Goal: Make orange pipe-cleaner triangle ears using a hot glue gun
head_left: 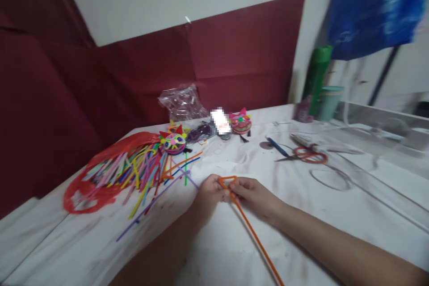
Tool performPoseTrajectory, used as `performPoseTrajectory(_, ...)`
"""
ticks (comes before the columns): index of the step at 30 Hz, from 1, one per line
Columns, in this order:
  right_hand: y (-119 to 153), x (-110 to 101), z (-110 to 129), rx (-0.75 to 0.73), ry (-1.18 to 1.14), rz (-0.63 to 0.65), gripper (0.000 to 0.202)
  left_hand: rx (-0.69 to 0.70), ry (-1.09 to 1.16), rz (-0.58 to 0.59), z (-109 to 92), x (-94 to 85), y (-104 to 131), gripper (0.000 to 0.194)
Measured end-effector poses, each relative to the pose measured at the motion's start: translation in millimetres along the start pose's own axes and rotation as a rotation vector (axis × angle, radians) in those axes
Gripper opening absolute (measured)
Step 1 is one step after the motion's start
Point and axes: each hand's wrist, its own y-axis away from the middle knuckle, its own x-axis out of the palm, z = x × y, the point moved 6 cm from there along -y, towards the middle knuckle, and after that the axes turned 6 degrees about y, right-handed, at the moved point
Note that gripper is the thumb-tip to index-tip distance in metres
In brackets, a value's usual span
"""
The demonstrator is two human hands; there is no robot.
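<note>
The long, thin orange fuzzy craft stem is between the hands above the white marbled tabletop, its top bent into a 3-sided loop and its long tail slanting toward the near edge. The left hand pinches the loop's left side; the right hand pinches its right side, near where the tail begins. A firm grip at the crossing, with small bends at each corner, should keep the 3 sides crisp; pulling hard would likely flatten the loop.

The thin purple fuzzy stems reach close to the left hand and could snag. Beyond them, a multicoloured bundle of fuzzy stems lies on a red plastic bag. To the right are orange-handled metal scissors, a blue pen-like tool and a thin grey cable trailing across the tabletop.
</note>
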Motion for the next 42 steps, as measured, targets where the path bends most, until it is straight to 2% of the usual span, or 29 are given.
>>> performPoseTrajectory(7, 0, -2, -9, 0.050, 0.043, 0.041, 0.032, -0.018, 0.043, 0.035, 1, 3.7, 6, 0.030)
performPoseTrajectory(14, 3, -5, -6, 0.059, 0.030, -0.047, 0.034, -0.020, 0.013, 0.073, 6, 2.6, 6, 0.026)
performPoseTrajectory(25, 0, -6, -10, 0.085, -0.034, -0.064, 0.032, -0.029, 0.019, 0.069, 5, 3.7, 6, 0.025)
performPoseTrajectory(32, -1, -2, 4, 0.016, -0.050, -0.070, 0.026, -0.013, 0.061, 0.080, -1, 4.9, 2, 0.020)
performPoseTrajectory(37, -3, -7, 12, -0.031, 0.085, -0.119, 0.015, -0.035, 0.046, 0.027, 0, -0.7, -1, 0.018)
performPoseTrajectory(42, -5, -11, 14, -0.055, 0.133, -0.115, 0.020, -0.044, 0.039, 0.038, 0, -2.0, -1, 0.018)
